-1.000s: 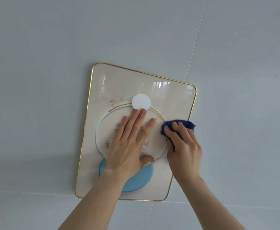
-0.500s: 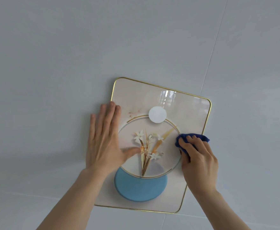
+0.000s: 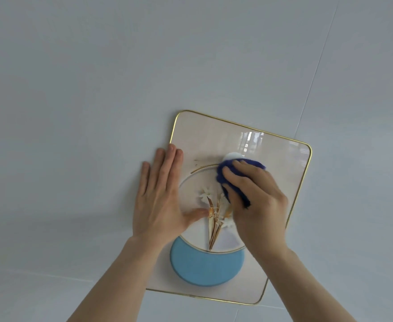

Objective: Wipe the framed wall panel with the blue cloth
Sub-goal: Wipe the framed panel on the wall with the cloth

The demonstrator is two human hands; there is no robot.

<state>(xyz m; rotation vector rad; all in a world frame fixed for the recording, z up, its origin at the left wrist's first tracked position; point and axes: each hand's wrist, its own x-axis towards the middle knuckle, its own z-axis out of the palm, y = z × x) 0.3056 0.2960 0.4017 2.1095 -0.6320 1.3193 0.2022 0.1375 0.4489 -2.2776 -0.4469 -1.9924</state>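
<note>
- Progress: wiping is under way. The blue cloth (image 3: pixel 234 173) lies pressed on the framed wall panel (image 3: pixel 281 163), right of frame centre. Brownish smears (image 3: pixel 199 161) remain just left of the cloth; the lower panel is possibly unwiped, though glare obscures this.
- Right hand (image 3: pixel 257 201): grip closed over the bunched cloth, which lies beneath the fingers.
- Left hand (image 3: pixel 160 196): flat, fingers extended, holding nothing, bracing the panel's left edge.

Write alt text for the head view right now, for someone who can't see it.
The right hand presses a blue cloth against the gold-framed wall panel, near its white disc. The left hand lies flat across the panel's left edge, steadying it on the pale wall.
</note>
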